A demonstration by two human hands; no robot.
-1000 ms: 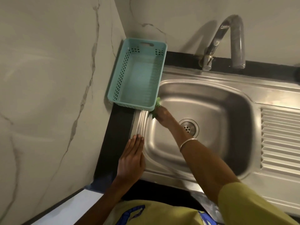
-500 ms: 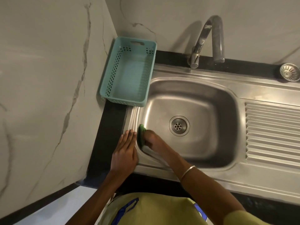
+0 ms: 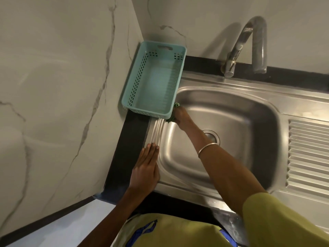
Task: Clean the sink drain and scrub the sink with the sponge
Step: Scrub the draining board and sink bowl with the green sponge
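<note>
Right hand [image 3: 179, 115] grips green sponge [image 3: 171, 120] on steel sink [image 3: 231, 107]; left hand [image 3: 145, 169] flat, empty.

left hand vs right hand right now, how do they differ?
The left hand lies flat and open on the sink rim; the right hand is closed on the green sponge at the basin's far-left wall. Left is empty; right's wrist wears a bangle. Both contact the sink.

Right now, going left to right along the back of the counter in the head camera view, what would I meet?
Marble wall → teal plastic basket → right hand with the green sponge → steel tap → ribbed drainboard.
</note>
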